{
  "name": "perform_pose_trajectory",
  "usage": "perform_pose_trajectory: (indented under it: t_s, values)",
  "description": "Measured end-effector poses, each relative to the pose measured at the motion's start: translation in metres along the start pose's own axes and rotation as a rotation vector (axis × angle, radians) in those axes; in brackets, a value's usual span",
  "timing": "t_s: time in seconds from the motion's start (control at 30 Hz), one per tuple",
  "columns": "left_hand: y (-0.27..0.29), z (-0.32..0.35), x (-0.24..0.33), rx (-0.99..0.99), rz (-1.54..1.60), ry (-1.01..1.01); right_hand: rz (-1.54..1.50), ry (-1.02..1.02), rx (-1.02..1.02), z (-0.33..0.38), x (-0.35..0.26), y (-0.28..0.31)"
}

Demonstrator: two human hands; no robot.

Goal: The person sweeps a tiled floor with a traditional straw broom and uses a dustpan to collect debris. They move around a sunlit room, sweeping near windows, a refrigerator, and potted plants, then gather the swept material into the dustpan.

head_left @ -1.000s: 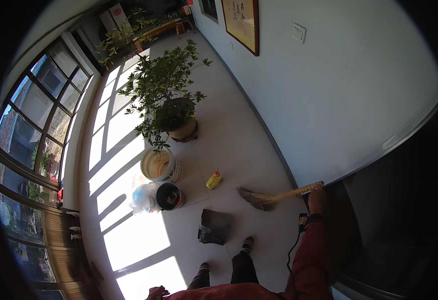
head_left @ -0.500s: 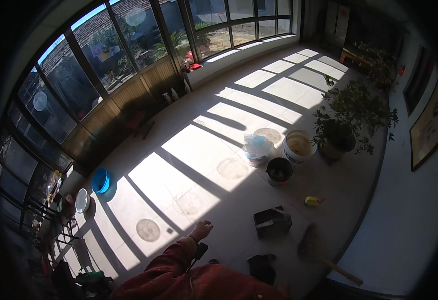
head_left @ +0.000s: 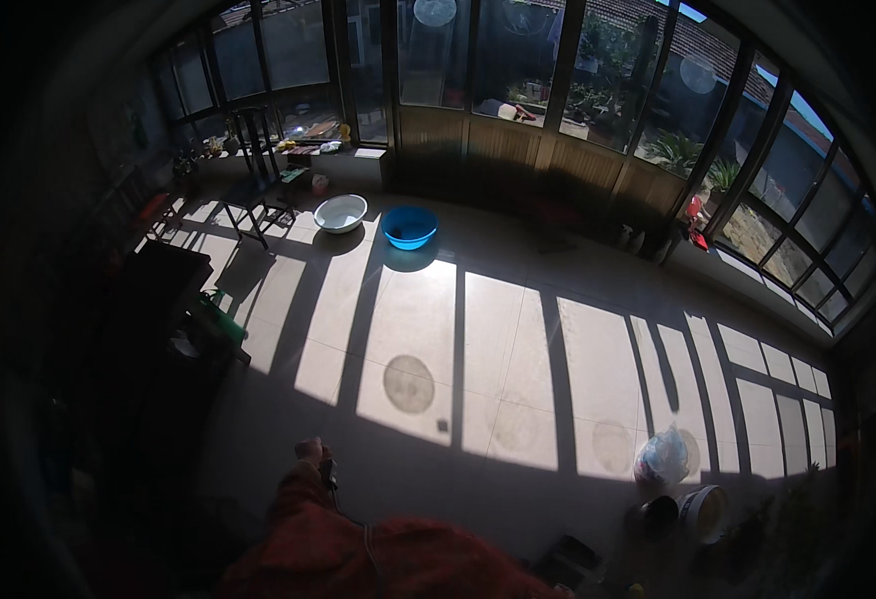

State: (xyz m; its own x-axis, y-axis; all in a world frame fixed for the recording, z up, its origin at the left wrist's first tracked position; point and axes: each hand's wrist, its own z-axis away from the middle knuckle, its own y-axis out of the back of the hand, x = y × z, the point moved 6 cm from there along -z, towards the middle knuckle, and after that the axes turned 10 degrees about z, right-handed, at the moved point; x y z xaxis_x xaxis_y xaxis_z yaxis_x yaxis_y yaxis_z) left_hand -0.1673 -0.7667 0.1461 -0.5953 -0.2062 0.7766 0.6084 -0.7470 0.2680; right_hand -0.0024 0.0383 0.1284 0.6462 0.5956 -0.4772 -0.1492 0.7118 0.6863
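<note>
My left hand (head_left: 312, 451) hangs low in front of my red sleeve (head_left: 303, 509), over the shaded floor. Its fingers are small and dim, and whether they are curled round anything is unclear. A small dark object (head_left: 330, 473) shows at its wrist side. My right hand does not show. Far ahead on the sunlit tiles stand a blue basin (head_left: 410, 230) and a white basin (head_left: 341, 214), side by side and well apart from my hand. Something dark lies inside the blue one.
At left are a dark chair (head_left: 248, 190), a black piece of furniture (head_left: 163, 275) and a green item (head_left: 223, 317). A filled plastic bag (head_left: 663, 457), a dark bucket (head_left: 660, 514) and a white bucket (head_left: 703, 514) stand lower right. Windows over wooden panels (head_left: 503, 145) line the far side.
My view has swung left: the basins now stand ahead near the middle, and the buckets and bag sit at lower right. The broom and yellow bottle are mostly or wholly out of sight.
</note>
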Motion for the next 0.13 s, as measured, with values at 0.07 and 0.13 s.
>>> perform_pose_trajectory:
  t_s: [0.07, 0.13]
  values:
    - [0.023, 0.000, -0.026, 0.092, 0.193, 0.174, 0.010, 0.123, -0.027, -0.023, -0.008, -0.003]
    - [0.027, 0.007, -0.048, 0.161, 0.300, 0.327, 0.003, 0.198, -0.057, -0.039, -0.016, -0.001]
